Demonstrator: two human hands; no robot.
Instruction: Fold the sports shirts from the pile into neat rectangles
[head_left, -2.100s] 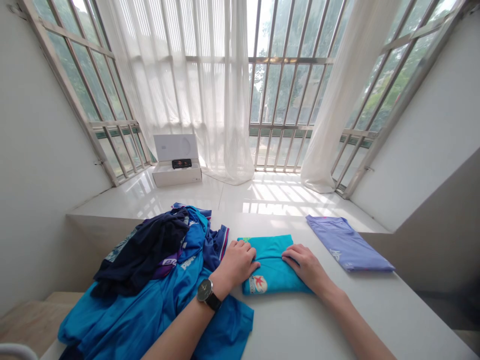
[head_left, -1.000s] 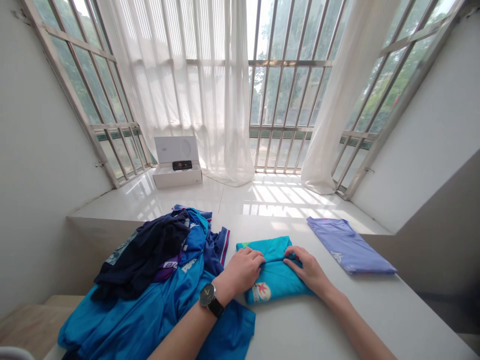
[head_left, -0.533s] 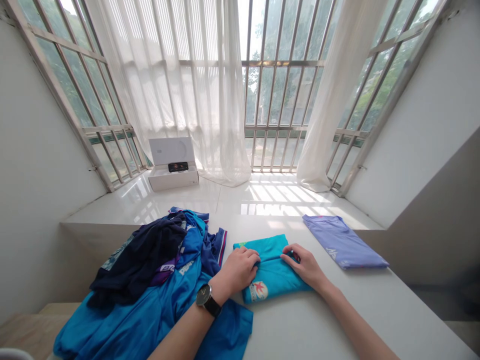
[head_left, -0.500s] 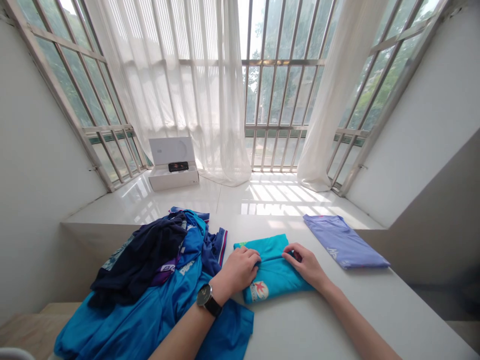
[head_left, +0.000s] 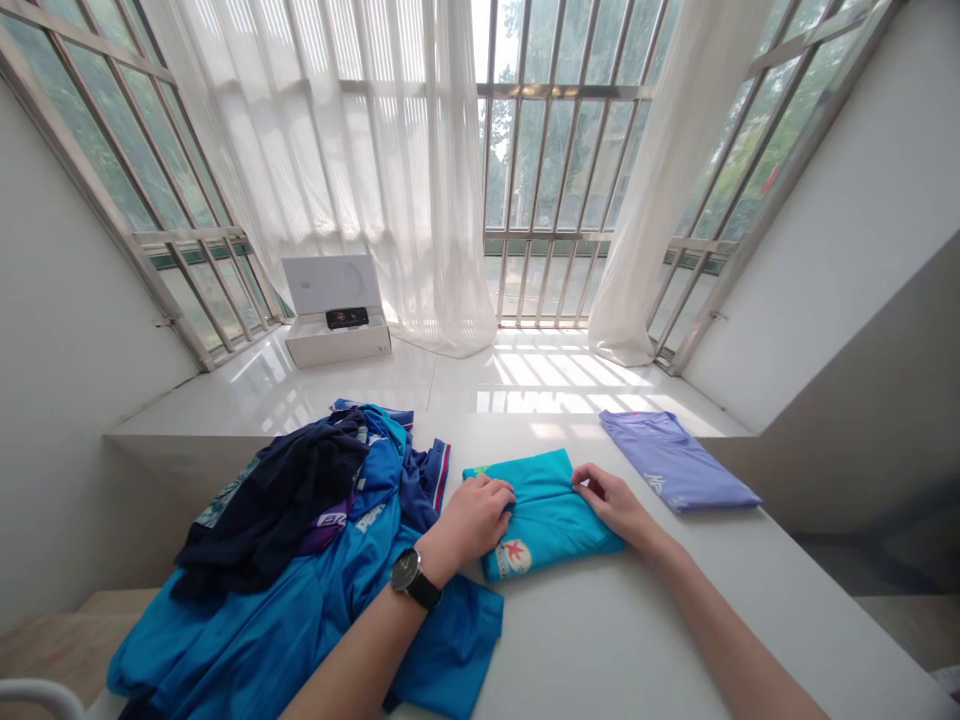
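Note:
A folded teal shirt [head_left: 544, 520] with a small star print lies on the white table [head_left: 637, 640] in front of me. My left hand [head_left: 472, 515], a black watch on its wrist, grips the shirt's left side with curled fingers. My right hand [head_left: 611, 500] pinches the fold at the shirt's right side, fingers closed on the cloth. Both hands hold the same crease across the shirt's middle.
A heap of unfolded blue, navy and purple clothes [head_left: 300, 540] covers the table's left part. A folded lilac shirt [head_left: 675, 462] lies at the right. Beyond the table, an open white box [head_left: 335, 318] sits on the tiled sill below barred windows and sheer curtains.
My hands went from pressing flat on the teal shirt to gripping its middle fold. The view has tilted slightly, so everything sits a little higher and further left.

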